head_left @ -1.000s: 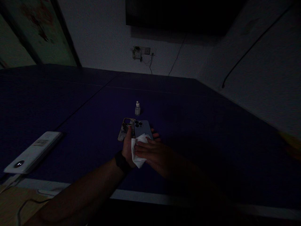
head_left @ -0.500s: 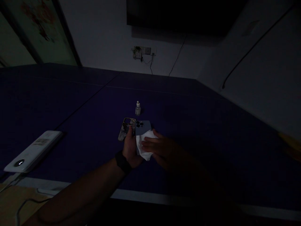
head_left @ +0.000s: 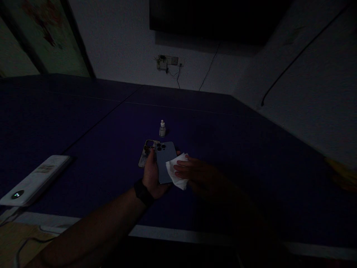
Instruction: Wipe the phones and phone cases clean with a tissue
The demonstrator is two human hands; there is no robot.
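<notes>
A blue-grey smartphone (head_left: 165, 160) lies back up in my left hand (head_left: 152, 175), its camera lenses at the far left corner. My left thumb runs along the phone's left edge, and fingertips show at its right side. A white cloth or tissue (head_left: 177, 173) is under the fingers of my right hand (head_left: 192, 172), overlapping the phone's lower right edge. Just left of the phone, a patterned phone case (head_left: 143, 158) rests on the dark blue table, partly behind my left thumb. A small dropper bottle (head_left: 162, 129) with a white cap stands upright beyond the phone.
At the left lies a white power bank (head_left: 39, 178) with a lit display and a cable at its near end. The dark blue table (head_left: 97, 149) reaches back to a wall with sockets (head_left: 169, 60) and a black screen (head_left: 217, 18). The room is dim.
My right hand and the cloth have slid right across the phone, baring more of its back. My left hand still holds the phone. The view has shifted slightly.
</notes>
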